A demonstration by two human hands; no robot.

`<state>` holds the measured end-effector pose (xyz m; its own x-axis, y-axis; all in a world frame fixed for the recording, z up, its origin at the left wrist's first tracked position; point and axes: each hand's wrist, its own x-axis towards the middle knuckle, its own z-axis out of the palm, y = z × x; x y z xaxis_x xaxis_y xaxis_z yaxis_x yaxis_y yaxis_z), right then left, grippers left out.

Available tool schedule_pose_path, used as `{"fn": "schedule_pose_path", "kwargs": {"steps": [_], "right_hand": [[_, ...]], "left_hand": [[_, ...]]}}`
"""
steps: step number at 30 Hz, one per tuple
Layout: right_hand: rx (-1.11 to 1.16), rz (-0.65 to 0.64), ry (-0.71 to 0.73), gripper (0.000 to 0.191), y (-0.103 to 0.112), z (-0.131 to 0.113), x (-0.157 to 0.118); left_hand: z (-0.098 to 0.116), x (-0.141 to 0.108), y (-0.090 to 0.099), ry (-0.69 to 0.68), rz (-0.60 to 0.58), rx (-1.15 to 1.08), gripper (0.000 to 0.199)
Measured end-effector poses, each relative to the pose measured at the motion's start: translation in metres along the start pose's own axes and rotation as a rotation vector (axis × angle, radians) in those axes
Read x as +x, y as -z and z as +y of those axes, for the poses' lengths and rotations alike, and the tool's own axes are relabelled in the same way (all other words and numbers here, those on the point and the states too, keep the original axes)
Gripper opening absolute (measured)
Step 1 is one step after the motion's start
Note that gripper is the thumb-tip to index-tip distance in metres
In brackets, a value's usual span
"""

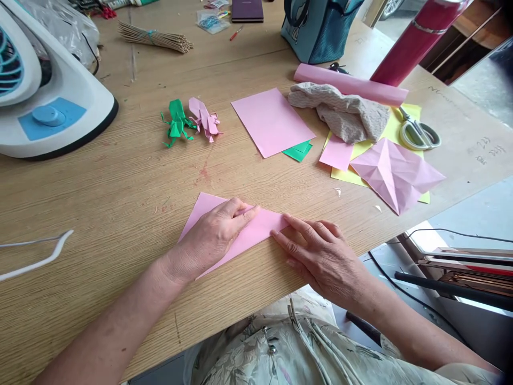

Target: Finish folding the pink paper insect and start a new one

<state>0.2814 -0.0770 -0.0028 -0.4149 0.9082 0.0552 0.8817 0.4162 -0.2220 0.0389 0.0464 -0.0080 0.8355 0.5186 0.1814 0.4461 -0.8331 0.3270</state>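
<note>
A pink origami paper (244, 238), folded into a flat triangle-like shape, lies near the table's front edge. My left hand (210, 235) rests on top of it, fingers curled and pressing it against the table. At the paper's right corner, my right hand (316, 248) grips the tip between thumb and fingertips. The undersides of the fingers are hidden. Beyond my hands stand a green folded paper insect (177, 122) and a pink folded paper insect (204, 118), side by side. A flat pink sheet (272, 123) partly covers some green paper (297, 152).
A creased pink paper (396, 174), yellow sheets (348, 176), scissors (419, 133), a crumpled cloth (344, 109) and a pink roll (348, 84) lie at right. Behind are a red bottle (417, 43) and a blue bag (320, 32). A white fan (60, 107) stands left.
</note>
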Motion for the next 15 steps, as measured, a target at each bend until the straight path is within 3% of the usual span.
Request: {"fn": "schedule_pose_path", "kwargs": {"steps": [8,15], "right_hand": [[-0.044,0.035,-0.043,0.055,0.004,-0.018,0.008],[-0.129,0.058,-0.040,0.051,0.002,-0.027,0.008]], "left_hand": [[-0.001,0.003,0.002,0.009,-0.057,0.003,0.039],[0.000,0.002,-0.001,-0.001,-0.027,0.027,0.040]]}}
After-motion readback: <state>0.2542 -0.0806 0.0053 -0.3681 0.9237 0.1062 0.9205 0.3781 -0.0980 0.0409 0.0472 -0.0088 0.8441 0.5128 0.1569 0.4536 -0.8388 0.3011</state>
